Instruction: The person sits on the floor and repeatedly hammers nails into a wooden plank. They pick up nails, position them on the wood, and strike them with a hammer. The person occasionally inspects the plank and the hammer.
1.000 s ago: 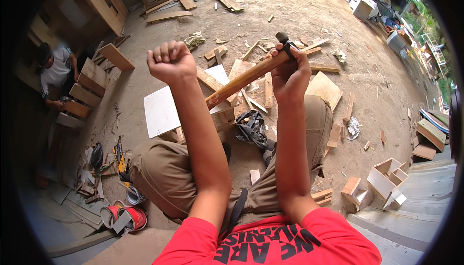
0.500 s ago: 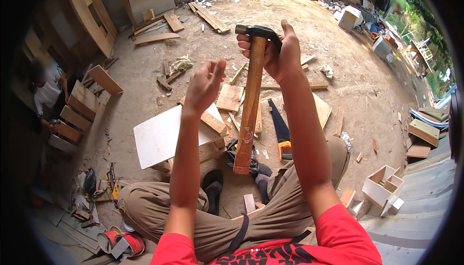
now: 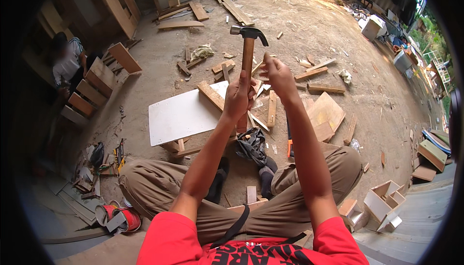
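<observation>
My left hand (image 3: 237, 98) is wrapped round the wooden handle of a claw hammer (image 3: 248, 54). The hammer stands upright, its dark metal head on top and the claw curving to the right. The handle's lower end shows below my fist. Just right of the handle, below the claw, is my right hand (image 3: 281, 80). It is apart from the hammer, with its fingers curled in; whether anything small is in them is hidden. Beneath my arms a white board (image 3: 181, 115) rests on wooden pieces, with a wood strip (image 3: 210, 95) across its corner.
A black plastic bag (image 3: 251, 146) lies by my feet. A saw's orange handle (image 3: 290, 148) shows beside my right forearm. Wood offcuts (image 3: 326, 112) litter the dirt floor. Paint tins (image 3: 126, 220) stand at left, a small wooden box (image 3: 384, 199) at right. Another person (image 3: 68, 64) sits far left.
The hammer has passed from my right hand to my left, which now grips its handle. My right hand has let go of the head and curled its fingers. The view has shifted slightly.
</observation>
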